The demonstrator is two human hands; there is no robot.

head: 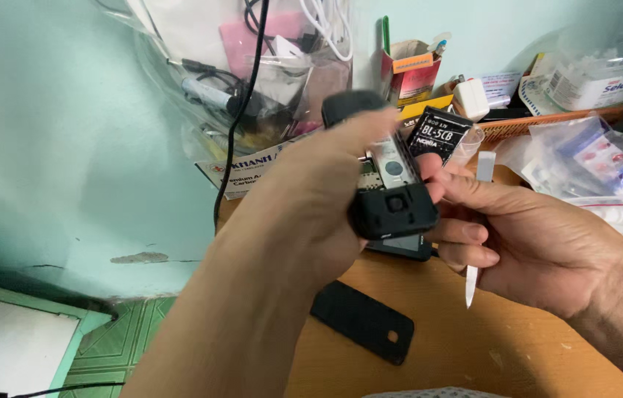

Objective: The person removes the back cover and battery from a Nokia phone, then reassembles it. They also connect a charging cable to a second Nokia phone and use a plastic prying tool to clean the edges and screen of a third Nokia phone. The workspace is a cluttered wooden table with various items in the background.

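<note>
My left hand (304, 214) grips a small black mobile phone (392, 199) with its back cover off, so the inner board shows. My right hand (540, 236) steadies the phone's right side with thumb and fingers and also holds a thin white plastic pry tool (471, 284) pointing down. The phone's flat black back cover (361, 321) lies on the wooden table (488, 354) just below my hands. A black rectangular battery (438, 134) leans behind the phone, beside a white strip (486, 166).
Clear plastic bags (267, 66) of cables and chargers hang on the pale green wall at the back. A small red carton (411, 74), a white charger plug (471, 99), an orange basket (547, 121) and packets in bags (599, 162) crowd the table's far right. Green floor tiles (116, 343) lie lower left.
</note>
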